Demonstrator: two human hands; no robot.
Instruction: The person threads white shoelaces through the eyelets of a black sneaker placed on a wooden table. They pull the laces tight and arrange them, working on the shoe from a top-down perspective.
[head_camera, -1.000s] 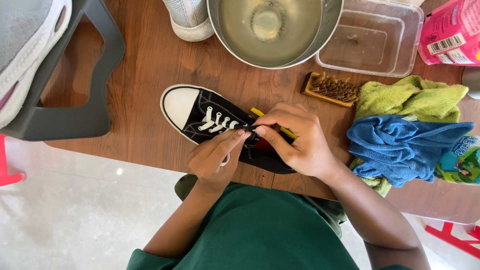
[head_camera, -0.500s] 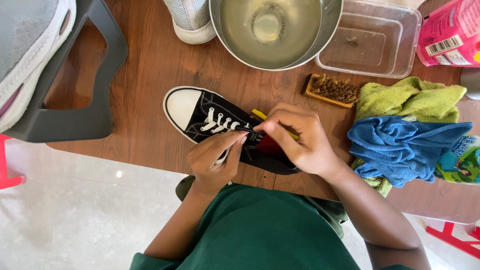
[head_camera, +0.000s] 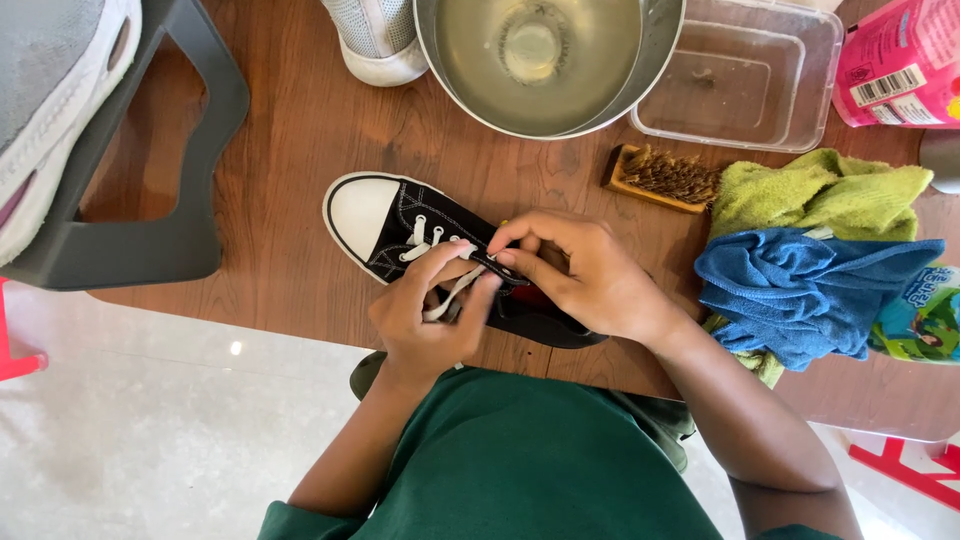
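1. Head view, nearest first: my left hand (head_camera: 430, 320) pinches a white lace (head_camera: 447, 296) between thumb and fingers, closed on it at the near side of the black sneaker (head_camera: 450, 255).
2. My right hand (head_camera: 575, 275) lies over the heel half of that sneaker, fingertips narrowed on the edge of the upper by the eyelets (whether they also grip lace I cannot tell).
3. The sneaker rests on its side on the wooden table (head_camera: 280, 160), close to the near edge, white toe cap pointing left.
4. Progress, as I judge it: the eyelets toward the toe carry lace in neat rows, while the ones under my fingers look unfinished, so the lacing work is part-way.
5. Right of the sneaker: one blue cloth (head_camera: 810, 290) on top of one green cloth (head_camera: 820, 190).
6. Just beyond the sneaker: one small scrubbing brush (head_camera: 660, 178).
7. Farther beyond it: one metal bowl (head_camera: 545, 60) holding cloudy liquid, one clear plastic tub (head_camera: 745, 75), one pink bottle (head_camera: 900, 65).
8. Other shoes: one white toe (head_camera: 380, 40) beside the bowl, one grey trainer (head_camera: 50, 100) far left on a dark stool (head_camera: 190, 200). That makes three shoes counted.
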